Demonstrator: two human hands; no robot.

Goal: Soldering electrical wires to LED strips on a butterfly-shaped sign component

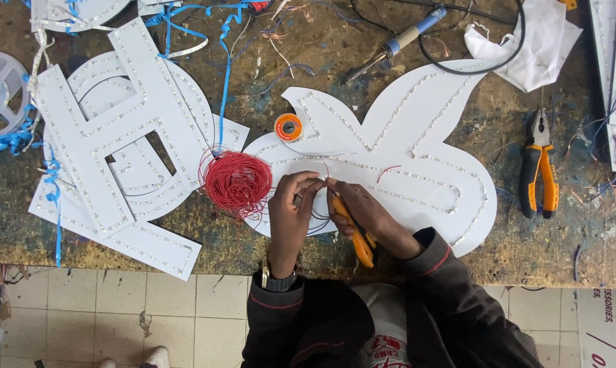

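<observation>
1. From the head view, our left hand pinches a thin red wire over the white bird-shaped sign panel, likely to keep it taut for cutting.
2. Our right hand is pressed together around orange-handled cutters, tip at the wire.
3. A loose red wire coil lies just left, on the worn surface.
4. Far of our hands, an orange solder spool rests on the panel; we see no containers.

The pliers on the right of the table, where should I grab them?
Grab the pliers by the two orange-and-black handles, coming from the near table edge. The handles point toward the person and lie bare; the metal nose points away, toward the white cloth.
</observation>
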